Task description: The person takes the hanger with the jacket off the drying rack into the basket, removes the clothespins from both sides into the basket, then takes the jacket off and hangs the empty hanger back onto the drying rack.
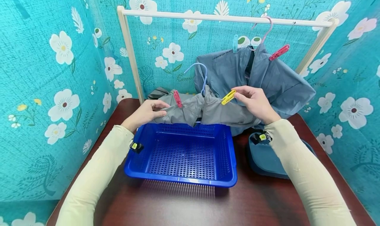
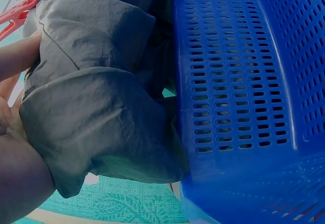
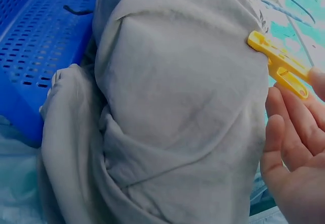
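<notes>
A grey garment (image 1: 190,110) on a blue hanger (image 1: 205,75) drapes along the back of the blue basket. At its left shoulder my left hand (image 1: 147,112) grips the cloth, the thumb in front and other fingers behind it in the left wrist view. A pink clothespin (image 1: 177,98) is clipped on that side of the garment. My right hand (image 1: 253,100) pinches the tail of a yellow clothespin (image 1: 229,97), whose tip meets the garment's upper edge on the right. The same yellow clothespin (image 3: 278,61) shows in the right wrist view.
The blue perforated basket (image 1: 181,180) stands on the dark wooden table (image 1: 184,206). A wooden rack (image 1: 178,14) carries a blue-grey jacket (image 1: 219,66) on a pink hanger (image 1: 268,28), with a pink clothespin (image 1: 279,52) and a light-blue one. A dark blue bin (image 1: 268,158) sits at right.
</notes>
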A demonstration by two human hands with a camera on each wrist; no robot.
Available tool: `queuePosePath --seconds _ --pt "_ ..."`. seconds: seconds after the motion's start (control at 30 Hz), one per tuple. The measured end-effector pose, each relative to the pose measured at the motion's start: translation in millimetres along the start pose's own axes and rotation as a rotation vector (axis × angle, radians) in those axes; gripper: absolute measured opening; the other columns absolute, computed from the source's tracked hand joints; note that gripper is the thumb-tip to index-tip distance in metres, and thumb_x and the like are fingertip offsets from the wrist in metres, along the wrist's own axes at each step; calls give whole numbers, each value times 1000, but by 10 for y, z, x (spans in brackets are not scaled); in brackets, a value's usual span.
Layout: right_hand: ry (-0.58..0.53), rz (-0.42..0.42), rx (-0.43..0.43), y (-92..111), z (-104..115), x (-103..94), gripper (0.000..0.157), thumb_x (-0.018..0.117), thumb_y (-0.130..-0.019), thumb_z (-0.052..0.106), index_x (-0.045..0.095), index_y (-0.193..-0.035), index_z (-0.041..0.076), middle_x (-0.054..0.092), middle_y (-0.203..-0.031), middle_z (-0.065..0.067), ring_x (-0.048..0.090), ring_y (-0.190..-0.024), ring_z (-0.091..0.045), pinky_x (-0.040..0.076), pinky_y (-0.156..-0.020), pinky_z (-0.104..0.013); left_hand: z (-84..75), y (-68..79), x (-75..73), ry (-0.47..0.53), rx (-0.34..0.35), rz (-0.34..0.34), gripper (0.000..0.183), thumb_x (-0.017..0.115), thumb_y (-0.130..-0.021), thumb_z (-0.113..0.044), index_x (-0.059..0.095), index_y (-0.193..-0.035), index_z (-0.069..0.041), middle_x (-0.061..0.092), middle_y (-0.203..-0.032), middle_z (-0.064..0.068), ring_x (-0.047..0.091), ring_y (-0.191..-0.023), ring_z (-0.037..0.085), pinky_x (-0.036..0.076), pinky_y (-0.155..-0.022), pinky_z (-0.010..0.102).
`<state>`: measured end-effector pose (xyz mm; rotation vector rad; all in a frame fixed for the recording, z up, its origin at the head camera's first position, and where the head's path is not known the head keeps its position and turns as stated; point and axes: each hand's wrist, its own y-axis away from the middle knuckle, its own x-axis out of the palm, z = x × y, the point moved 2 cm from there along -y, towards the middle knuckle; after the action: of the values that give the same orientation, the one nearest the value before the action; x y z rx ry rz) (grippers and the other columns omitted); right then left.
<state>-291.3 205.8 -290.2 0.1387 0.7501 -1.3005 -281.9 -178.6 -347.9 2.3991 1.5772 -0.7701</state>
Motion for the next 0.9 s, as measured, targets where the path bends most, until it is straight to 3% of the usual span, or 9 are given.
queuePosePath --seconds 0.5,0.7,0.77,0.9 --pt "-111 -82 -25 -13 48 -31 34 61 -94 26 65 -117 1 70 -95 5 62 -85 -11 48 -74 -21 -27 28 2 17 0 -8 30 62 -92 -8 62 -121 -3 62 -117 13 58 -103 24 50 -80 33" --pt "-187 -95 -22 -9 32 -65 36 61 -94 23 64 -117 -4 70 -92 6 61 -79 -18 49 -72 -21 -36 32 12 0 2 -13 29 63 -92 -9 63 -120 -3 63 -116 12 59 -101 24 50 -79 32" --pt "-236 -94 -15 7 9 -103 39 62 -93 24 62 -118 -6 70 -91 5 60 -76 -17 49 -72 -21 -30 29 8 -5 -4 -17 29 63 -92 -10 63 -120 -4 62 -117 12 58 -104 23 50 -80 34" --pt "-455 -48 -38 40 -9 -189 32 61 -94 16 63 -117 -6 69 -93 0 62 -80 -14 50 -72 -20 -11 22 -8 6 -15 -21 30 63 -92 -10 63 -122 -6 61 -120 11 56 -107 23 49 -82 37"
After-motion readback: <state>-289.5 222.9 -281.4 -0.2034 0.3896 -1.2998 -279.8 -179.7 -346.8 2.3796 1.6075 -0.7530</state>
